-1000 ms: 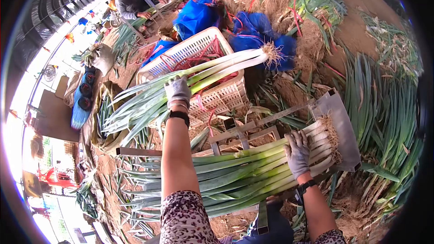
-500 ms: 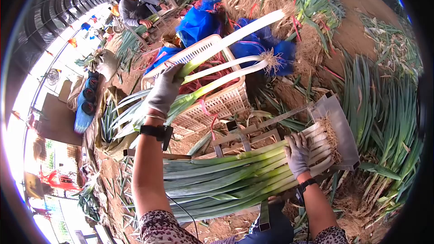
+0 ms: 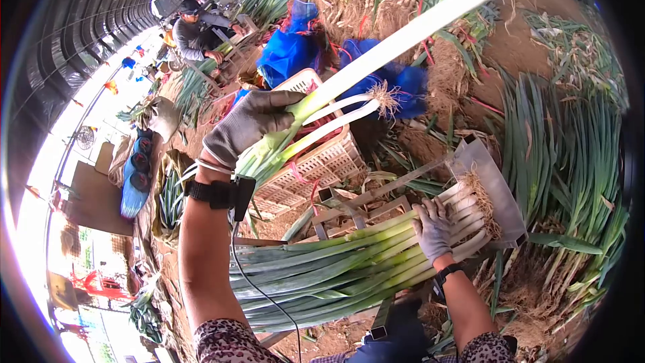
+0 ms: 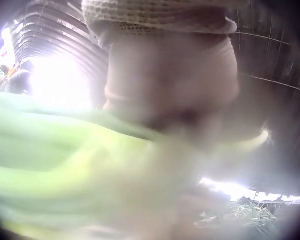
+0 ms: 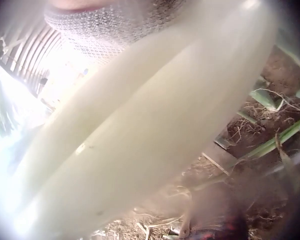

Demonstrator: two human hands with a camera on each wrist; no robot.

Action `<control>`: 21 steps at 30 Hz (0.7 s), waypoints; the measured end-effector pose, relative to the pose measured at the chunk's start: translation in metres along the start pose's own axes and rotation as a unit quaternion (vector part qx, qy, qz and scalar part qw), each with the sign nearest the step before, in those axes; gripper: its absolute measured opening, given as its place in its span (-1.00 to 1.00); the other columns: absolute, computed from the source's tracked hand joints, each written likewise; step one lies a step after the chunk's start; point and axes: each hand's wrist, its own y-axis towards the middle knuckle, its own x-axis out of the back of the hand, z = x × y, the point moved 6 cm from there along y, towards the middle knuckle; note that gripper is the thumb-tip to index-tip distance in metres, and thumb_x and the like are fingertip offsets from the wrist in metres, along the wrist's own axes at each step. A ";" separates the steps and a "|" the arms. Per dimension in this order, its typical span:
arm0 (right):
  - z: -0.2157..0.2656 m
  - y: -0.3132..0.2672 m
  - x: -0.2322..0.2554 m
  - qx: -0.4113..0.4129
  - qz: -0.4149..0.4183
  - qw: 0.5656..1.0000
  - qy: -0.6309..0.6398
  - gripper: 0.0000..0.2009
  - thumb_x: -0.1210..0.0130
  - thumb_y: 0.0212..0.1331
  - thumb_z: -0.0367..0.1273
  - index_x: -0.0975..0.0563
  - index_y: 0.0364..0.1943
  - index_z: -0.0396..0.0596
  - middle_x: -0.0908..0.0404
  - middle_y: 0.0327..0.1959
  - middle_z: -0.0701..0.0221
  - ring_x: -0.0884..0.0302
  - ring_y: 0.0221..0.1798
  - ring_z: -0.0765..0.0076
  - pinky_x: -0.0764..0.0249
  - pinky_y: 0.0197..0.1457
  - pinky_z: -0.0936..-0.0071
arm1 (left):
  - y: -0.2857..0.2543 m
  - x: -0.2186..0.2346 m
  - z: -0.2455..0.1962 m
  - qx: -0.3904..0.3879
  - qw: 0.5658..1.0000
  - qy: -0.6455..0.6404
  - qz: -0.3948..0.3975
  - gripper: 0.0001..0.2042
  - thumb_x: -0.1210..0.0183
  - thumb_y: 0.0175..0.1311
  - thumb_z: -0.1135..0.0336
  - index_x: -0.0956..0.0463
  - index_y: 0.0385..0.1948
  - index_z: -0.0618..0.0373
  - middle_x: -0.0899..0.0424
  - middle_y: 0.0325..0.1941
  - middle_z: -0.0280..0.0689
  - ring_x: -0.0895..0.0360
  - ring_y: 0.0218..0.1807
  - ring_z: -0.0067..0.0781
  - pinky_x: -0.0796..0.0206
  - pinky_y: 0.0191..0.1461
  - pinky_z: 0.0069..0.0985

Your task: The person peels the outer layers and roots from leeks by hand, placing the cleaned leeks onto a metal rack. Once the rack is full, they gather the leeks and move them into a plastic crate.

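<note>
My gloved left hand (image 3: 245,128) grips a few leeks (image 3: 403,37) around their pale green middles, raised over the crate. One thick white stalk points up and to the right, close to the head camera; two thinner ones with bushy roots lie below it. In the left wrist view the green leaves (image 4: 50,165) are blurred. On a metal rack lies a row of leeks (image 3: 336,265), roots against an upright end plate (image 3: 497,195). My gloved right hand (image 3: 433,228) rests across their white ends, fingers spread. White stalks (image 5: 140,125) fill much of the right wrist view.
A plastic crate (image 3: 312,175) with red ties stands behind the rack. Blue net bags (image 3: 285,57) lie beyond it. Leek piles (image 3: 557,148) cover the ground at right. A person (image 3: 195,30) sits at the far left. A cable (image 3: 269,289) hangs from my left wrist.
My left hand has turned and come closer to the camera, swinging the thick leek up and to the right above the other two. My right hand stays on the row.
</note>
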 end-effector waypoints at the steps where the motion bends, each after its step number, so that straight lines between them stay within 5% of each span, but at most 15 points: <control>1: 0.000 0.000 0.001 -0.002 0.005 1.000 0.001 -0.63 -0.22 0.06 -0.18 -0.54 0.00 0.18 -0.40 0.16 0.44 -0.17 0.37 0.08 0.05 0.49 -0.12 | 0.001 -0.008 -0.013 -0.008 0.999 0.038 -0.002 -0.61 -0.13 0.28 0.56 -0.45 0.17 0.32 -0.61 -0.05 -0.36 -0.47 -0.06 -0.62 -0.29 0.11 -0.63; 4: 0.000 0.000 0.003 -0.003 0.001 1.000 0.012 -0.63 -0.23 0.06 -0.19 -0.54 0.00 0.18 -0.39 0.17 0.44 -0.15 0.37 0.09 0.05 0.48 -0.13 | -0.008 -0.046 -0.062 0.009 0.988 0.153 -0.019 -0.63 -0.12 0.26 0.56 -0.47 0.13 0.30 -0.66 -0.02 -0.20 -0.54 -0.03 -0.46 -0.31 0.13 -0.54; 8: -0.002 0.000 0.000 0.003 0.000 1.000 -0.006 -0.62 -0.21 0.10 -0.17 -0.53 0.05 0.21 -0.39 0.19 0.44 -0.14 0.38 0.10 0.02 0.45 -0.13 | -0.042 -0.102 -0.109 -0.156 0.839 0.516 -0.069 -0.70 -0.12 0.10 0.52 -0.53 -0.07 0.13 -0.58 -0.36 -0.19 -0.49 -0.22 -0.04 -0.30 -0.19 -0.22; 10: -0.005 -0.001 -0.002 -0.006 0.001 1.000 0.013 -0.61 -0.19 0.11 -0.15 -0.53 0.07 0.22 -0.40 0.19 0.44 -0.16 0.38 0.09 0.02 0.42 -0.18 | -0.066 -0.127 -0.102 -0.111 0.807 0.575 -0.072 -0.68 -0.11 0.09 0.45 -0.52 -0.06 0.11 -0.50 -0.39 -0.27 -0.41 -0.23 -0.19 -0.23 -0.21 -0.26; 16: -0.009 -0.002 -0.006 0.007 -0.010 1.000 -0.016 -0.58 -0.18 0.11 -0.12 -0.54 0.07 0.17 -0.42 0.17 0.40 -0.20 0.34 0.10 -0.03 0.40 -0.16 | -0.114 -0.184 0.004 -0.010 0.838 0.539 -0.083 -0.60 -0.16 0.01 0.44 -0.52 0.00 0.13 -0.50 -0.38 -0.28 -0.40 -0.23 -0.22 -0.23 -0.13 -0.24; 20: -0.006 0.001 -0.002 0.003 -0.005 1.000 0.005 -0.59 -0.20 0.10 -0.14 -0.54 0.07 0.16 -0.44 0.16 0.40 -0.20 0.35 0.14 -0.03 0.42 -0.14 | -0.095 -0.215 0.081 0.020 0.843 0.528 -0.097 -0.57 -0.09 0.00 0.45 -0.46 0.02 0.14 -0.51 -0.33 -0.28 -0.42 -0.21 -0.19 -0.23 -0.13 -0.23; 21: -0.005 0.002 -0.001 -0.006 0.004 1.000 0.005 -0.59 -0.21 0.10 -0.15 -0.55 0.06 0.15 -0.44 0.16 0.40 -0.19 0.36 0.14 -0.03 0.42 -0.13 | -0.091 -0.230 0.111 -0.025 0.825 0.555 -0.107 -0.57 -0.08 0.00 0.42 -0.44 0.02 0.12 -0.50 -0.28 -0.27 -0.42 -0.19 -0.18 -0.25 -0.16 -0.22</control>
